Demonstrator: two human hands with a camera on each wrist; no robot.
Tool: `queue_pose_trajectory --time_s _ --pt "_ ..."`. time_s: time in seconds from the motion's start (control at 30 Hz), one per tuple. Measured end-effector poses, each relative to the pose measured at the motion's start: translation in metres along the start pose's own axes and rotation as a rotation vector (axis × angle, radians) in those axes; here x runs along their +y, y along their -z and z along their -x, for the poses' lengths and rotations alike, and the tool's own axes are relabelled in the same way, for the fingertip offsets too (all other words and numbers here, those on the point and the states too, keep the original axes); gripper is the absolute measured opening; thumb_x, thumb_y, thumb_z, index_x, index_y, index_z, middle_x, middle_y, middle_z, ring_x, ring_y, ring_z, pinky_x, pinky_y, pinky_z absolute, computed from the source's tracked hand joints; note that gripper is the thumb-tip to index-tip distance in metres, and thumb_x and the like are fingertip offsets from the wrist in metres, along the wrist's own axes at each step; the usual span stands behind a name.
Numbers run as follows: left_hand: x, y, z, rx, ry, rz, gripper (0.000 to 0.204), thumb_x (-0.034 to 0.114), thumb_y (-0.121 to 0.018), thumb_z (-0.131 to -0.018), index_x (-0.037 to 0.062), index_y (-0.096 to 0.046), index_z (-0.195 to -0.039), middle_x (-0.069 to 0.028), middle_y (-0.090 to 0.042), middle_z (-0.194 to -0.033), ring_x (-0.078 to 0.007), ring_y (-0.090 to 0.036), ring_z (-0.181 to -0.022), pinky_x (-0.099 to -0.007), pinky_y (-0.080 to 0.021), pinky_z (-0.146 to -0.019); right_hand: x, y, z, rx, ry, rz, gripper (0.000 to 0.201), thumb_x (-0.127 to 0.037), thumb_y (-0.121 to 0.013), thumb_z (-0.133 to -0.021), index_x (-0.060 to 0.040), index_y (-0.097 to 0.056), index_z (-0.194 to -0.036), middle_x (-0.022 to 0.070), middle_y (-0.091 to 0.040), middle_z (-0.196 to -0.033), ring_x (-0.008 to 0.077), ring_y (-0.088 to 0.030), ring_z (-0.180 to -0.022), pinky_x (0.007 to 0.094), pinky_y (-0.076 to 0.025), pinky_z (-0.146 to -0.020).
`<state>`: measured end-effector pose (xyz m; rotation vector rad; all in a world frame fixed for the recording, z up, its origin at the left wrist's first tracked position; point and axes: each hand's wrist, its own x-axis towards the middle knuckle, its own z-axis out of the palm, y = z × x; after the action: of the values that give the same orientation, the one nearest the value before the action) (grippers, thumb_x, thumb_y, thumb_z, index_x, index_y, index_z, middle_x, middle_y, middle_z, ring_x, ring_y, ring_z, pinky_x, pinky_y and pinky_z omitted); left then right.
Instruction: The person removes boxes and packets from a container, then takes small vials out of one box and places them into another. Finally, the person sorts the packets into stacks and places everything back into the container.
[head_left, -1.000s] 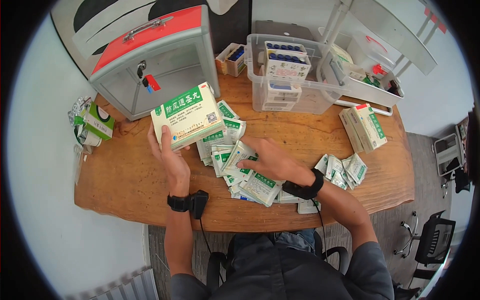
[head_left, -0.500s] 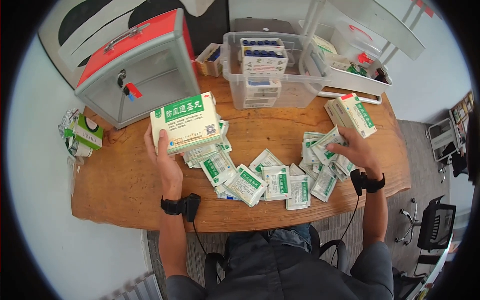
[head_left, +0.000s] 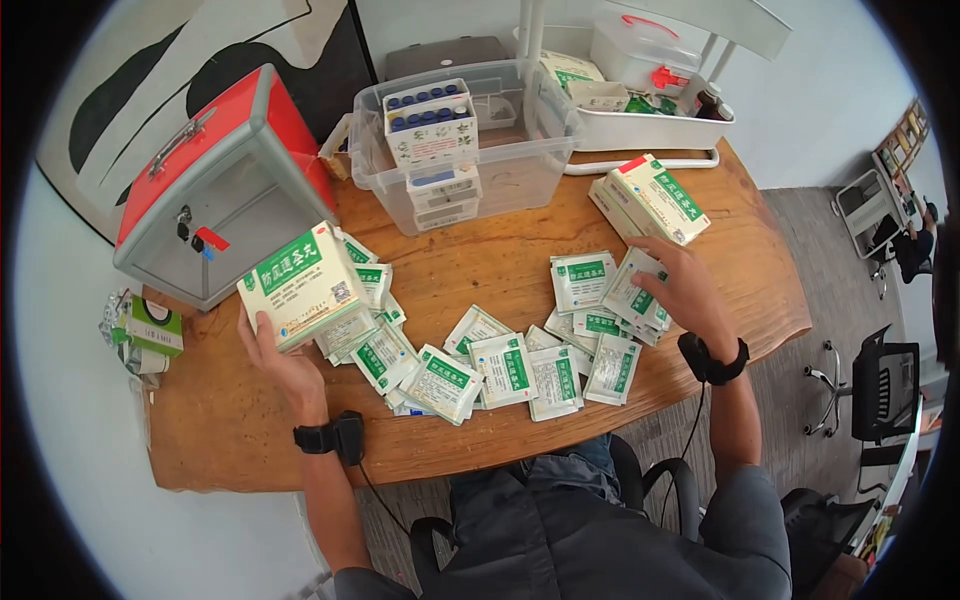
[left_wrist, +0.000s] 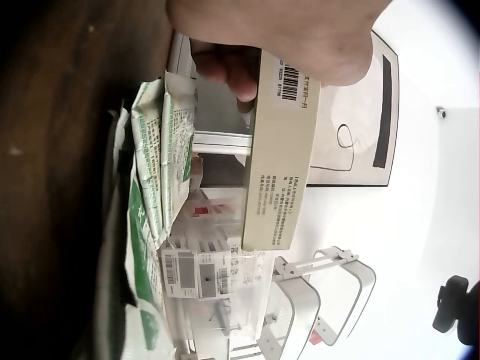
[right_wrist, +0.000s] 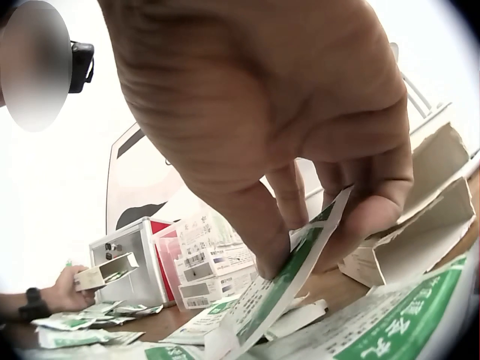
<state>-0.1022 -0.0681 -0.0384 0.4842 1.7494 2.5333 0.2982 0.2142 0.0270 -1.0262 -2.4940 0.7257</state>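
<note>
My left hand (head_left: pixel 285 370) grips a cream and green medicine box (head_left: pixel 305 285) above the left end of a spread of sachets. In the right wrist view the box's open end (right_wrist: pixel 112 271) faces the right, with sachets inside. My right hand (head_left: pixel 690 300) is over the right-hand group of sachets. Its thumb and fingers pinch a green and white sachet (right_wrist: pixel 292 270), tilted up on edge in the right wrist view. More sachets (head_left: pixel 505 368) lie in an overlapping arc across the wooden table (head_left: pixel 480 275) between the hands.
Two more medicine boxes (head_left: pixel 655 205) stand beyond the right hand. At the back are a clear plastic bin (head_left: pixel 520 185) with boxed vials and a white tray (head_left: pixel 640 130) of supplies. A red-topped case (head_left: pixel 215 190) stands at left, near a small green box (head_left: pixel 155 325).
My right hand has moved from the middle sachets to the right-hand group and now pinches a sachet there. The left hand keeps holding the box. The head view has turned right.
</note>
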Motion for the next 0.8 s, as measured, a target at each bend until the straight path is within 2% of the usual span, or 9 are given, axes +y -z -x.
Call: queue_pose_trajectory --time_s 0.13,0.2,0.23,0.27,0.37,0.5,0.57,0.67,0.8 --pt "-0.001 0.003 -0.002 0.011 -0.014 -0.009 0.049 0.033 -0.054 -0.110 0.0066 -0.047 -0.152 -0.0067 -0.071 -0.111 -0.0107 -0.066 -0.078 -0.0245 -0.040 -0.053 -0.020 -0.008 -0.009 -0.015 0.051 -0.016 0.050 -0.003 -0.075 -0.090 -0.0046 -0.065 -0.139 0.0241 -0.071 -0.126 0.0425 -0.070 -0.111 0.0438 -0.057 -0.094" --pt "-0.001 0.004 -0.003 0.013 -0.013 -0.012 0.050 0.033 -0.054 -0.110 0.0065 -0.047 -0.152 -0.0068 -0.071 -0.111 -0.0106 -0.066 -0.078 -0.0243 -0.040 -0.052 -0.023 -0.027 -0.016 0.021 0.119 -0.016 0.054 -0.005 -0.075 -0.091 -0.0071 -0.062 -0.143 0.0237 -0.061 -0.143 0.0420 -0.060 -0.130 0.0462 -0.051 -0.104" --pt "-0.002 0.006 -0.004 0.012 -0.017 -0.016 0.050 0.033 -0.054 -0.110 0.0063 -0.047 -0.152 -0.0070 -0.071 -0.111 -0.0107 -0.066 -0.078 -0.0244 -0.040 -0.052 -0.015 -0.042 -0.018 0.035 0.226 0.070 0.060 -0.014 -0.078 -0.091 -0.0113 -0.059 -0.148 0.0232 -0.050 -0.154 0.0437 -0.046 -0.143 0.0516 -0.042 -0.114" --pt "-0.003 0.006 -0.004 0.012 -0.021 -0.019 0.050 0.033 -0.055 -0.110 0.0061 -0.047 -0.152 -0.0072 -0.071 -0.111 -0.0108 -0.066 -0.078 -0.0244 -0.040 -0.052 -0.017 -0.051 -0.017 0.035 0.228 0.071 0.060 -0.014 -0.078 -0.091 -0.0113 -0.059 -0.148 0.0232 -0.050 -0.154 0.0437 -0.046 -0.143 0.0516 -0.042 -0.114" --pt "-0.003 0.007 -0.004 0.018 -0.015 -0.021 0.050 0.033 -0.054 -0.110 0.0059 -0.047 -0.152 -0.0077 -0.071 -0.112 -0.0114 -0.067 -0.079 -0.0247 -0.042 -0.052 -0.019 -0.069 -0.012 -0.023 0.381 0.268 0.058 -0.029 -0.080 -0.091 -0.0154 -0.064 -0.145 0.0249 -0.049 -0.154 0.0464 -0.044 -0.142 0.0551 -0.036 -0.120" --pt "-0.003 0.008 -0.005 0.016 -0.012 -0.030 0.049 0.033 -0.054 -0.110 0.0061 -0.047 -0.151 -0.0081 -0.071 -0.113 -0.0124 -0.069 -0.081 -0.0250 -0.044 -0.053 -0.012 -0.061 -0.012 -0.170 0.265 0.287 0.054 -0.027 -0.080 -0.092 -0.0130 -0.066 -0.142 0.0244 -0.050 -0.155 0.0440 -0.042 -0.147 0.0526 -0.035 -0.122" --pt "-0.005 0.010 -0.005 0.000 -0.018 -0.036 0.049 0.032 -0.054 -0.111 0.0060 -0.047 -0.151 -0.0084 -0.071 -0.114 -0.0129 -0.069 -0.083 -0.0253 -0.046 -0.054 -0.009 -0.053 -0.013 -0.138 0.177 0.265 0.046 -0.022 -0.078 -0.092 -0.0109 -0.070 -0.136 0.0235 -0.054 -0.151 0.0426 -0.047 -0.143 0.0511 -0.039 -0.119" --pt "-0.003 0.008 -0.004 0.000 -0.003 -0.035 0.049 0.033 -0.053 -0.111 0.0057 -0.046 -0.152 -0.0086 -0.071 -0.115 -0.0126 -0.069 -0.084 -0.0255 -0.046 -0.054 -0.002 -0.056 -0.008 -0.028 0.215 0.364 0.039 -0.019 -0.078 -0.090 -0.0083 -0.073 -0.127 0.0217 -0.060 -0.141 0.0416 -0.052 -0.137 0.0504 -0.043 -0.114" --pt "0.000 0.006 -0.001 0.002 0.005 -0.032 0.050 0.032 -0.054 -0.111 0.0052 -0.046 -0.152 -0.0086 -0.071 -0.116 -0.0125 -0.069 -0.086 -0.0255 -0.047 -0.056 -0.001 -0.063 -0.007 0.014 0.213 0.426 0.037 -0.016 -0.078 -0.089 -0.0072 -0.075 -0.125 0.0219 -0.059 -0.143 0.0423 -0.051 -0.138 0.0504 -0.043 -0.114"
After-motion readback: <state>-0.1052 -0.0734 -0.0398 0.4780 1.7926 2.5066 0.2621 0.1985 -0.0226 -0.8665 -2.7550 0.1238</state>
